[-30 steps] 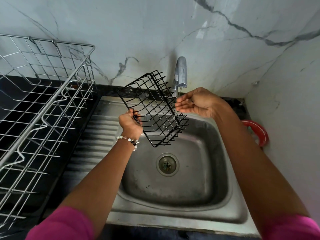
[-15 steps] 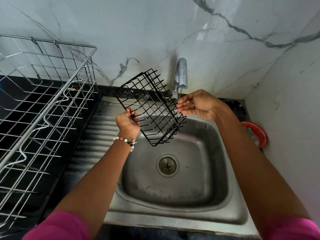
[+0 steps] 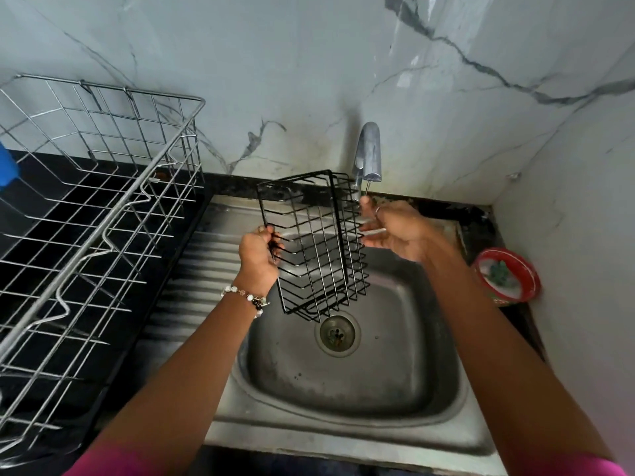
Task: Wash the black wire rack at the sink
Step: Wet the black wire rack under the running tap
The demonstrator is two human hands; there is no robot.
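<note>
The black wire rack point(image 3: 314, 245) is held in the air above the sink point(image 3: 343, 379), its long axis running near to far, far end just left of the tap point(image 3: 369, 154). The left hand point(image 3: 259, 257) grips its left edge. The right hand point(image 3: 395, 231) lies open-fingered against the right side, though contact is not certain. A steel dish rack point(image 3: 96, 218) stands at left.

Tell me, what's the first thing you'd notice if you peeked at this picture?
The black wire rack, held up over the steel sink just under the tap. The left hand grips its edge, while the right hand touches its other side with straight fingers. Next you'd spot the big silver dish rack on the left.
</note>
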